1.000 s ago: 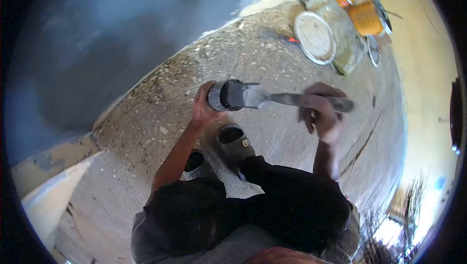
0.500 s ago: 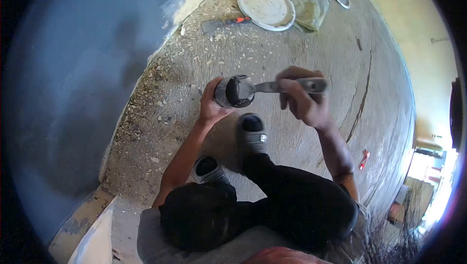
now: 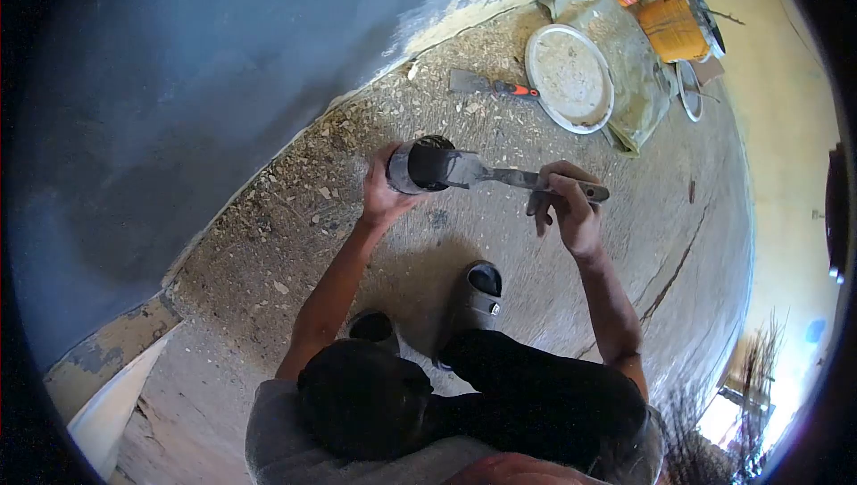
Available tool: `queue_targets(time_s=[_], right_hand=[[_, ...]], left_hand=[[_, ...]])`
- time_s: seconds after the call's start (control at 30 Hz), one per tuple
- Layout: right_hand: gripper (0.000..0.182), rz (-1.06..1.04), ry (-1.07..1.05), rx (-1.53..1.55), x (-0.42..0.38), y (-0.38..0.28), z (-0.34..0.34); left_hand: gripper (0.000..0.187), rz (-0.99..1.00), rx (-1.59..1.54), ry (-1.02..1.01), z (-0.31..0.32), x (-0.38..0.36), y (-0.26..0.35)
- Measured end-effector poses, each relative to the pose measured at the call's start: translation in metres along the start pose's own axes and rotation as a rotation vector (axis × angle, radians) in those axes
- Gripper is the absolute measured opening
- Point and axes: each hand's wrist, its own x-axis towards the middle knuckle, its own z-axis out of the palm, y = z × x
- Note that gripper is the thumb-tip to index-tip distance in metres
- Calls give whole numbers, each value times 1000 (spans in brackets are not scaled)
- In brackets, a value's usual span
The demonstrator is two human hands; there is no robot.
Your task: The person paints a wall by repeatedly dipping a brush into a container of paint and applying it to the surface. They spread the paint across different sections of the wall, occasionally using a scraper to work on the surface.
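My left hand (image 3: 387, 192) is wrapped round a small cylindrical can (image 3: 403, 170) streaked with grey, its open mouth tipped to the right. In my right hand (image 3: 574, 210) is the handle of a paintbrush (image 3: 513, 178), pinched between thumb and fingers. The dark bristles lie at the can's mouth, and the paint-smeared ferrule sticks out of it. Whether the bristles touch the inside of the can cannot be told. Both hands are above the floor, in front of my shoes (image 3: 473, 302).
A partly painted blue-grey wall (image 3: 196, 92) runs along the left. Paint chips litter the rough floor (image 3: 295, 199). A scraper (image 3: 494, 85) lies beside a round white lid (image 3: 569, 79). Farther right are a crumpled sheet (image 3: 629, 83) and orange buckets (image 3: 671, 28).
The view has swung, so the lid and scraper appear farther right and lower, and the orange buckets show more. My right hand's grip has moved slightly along the brush handle, with the brush tilted differently.
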Motion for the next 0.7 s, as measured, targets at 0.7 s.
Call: queue_targets(time_s=[0.7], right_hand=[[22,-106,413,221,-25,19,-60]], left_hand=[[93,20,487,-185,-15,24,46]])
